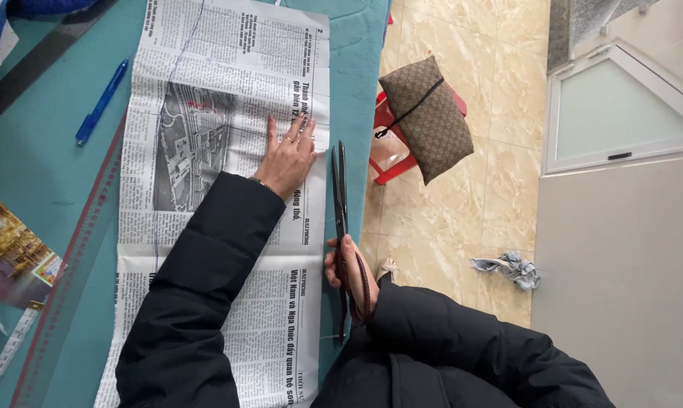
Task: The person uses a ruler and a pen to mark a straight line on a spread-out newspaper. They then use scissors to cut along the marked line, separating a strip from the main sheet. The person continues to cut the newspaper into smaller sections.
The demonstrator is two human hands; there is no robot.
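Left hand (287,160): flat, open on newspaper (228,113).
Right hand (346,266): gripping scissors (340,198) beside it.
Risk: unpinned paper may shift, skewing the cut.

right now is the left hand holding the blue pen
No, the left hand lies flat on the newspaper, while the blue pen rests apart on the teal table.

Person's wearing a black puffy quilted jacket, kind of matte fabric, with the padding stitched into wide horizontal sections down both sleeves. Cuffs come right up to the wrists. The left hand (287,157) has a thin gold ring on one finger, plus what looks like a slim bracelet at the wrist. The right hand (346,270) looks bare, no jewellery visible.
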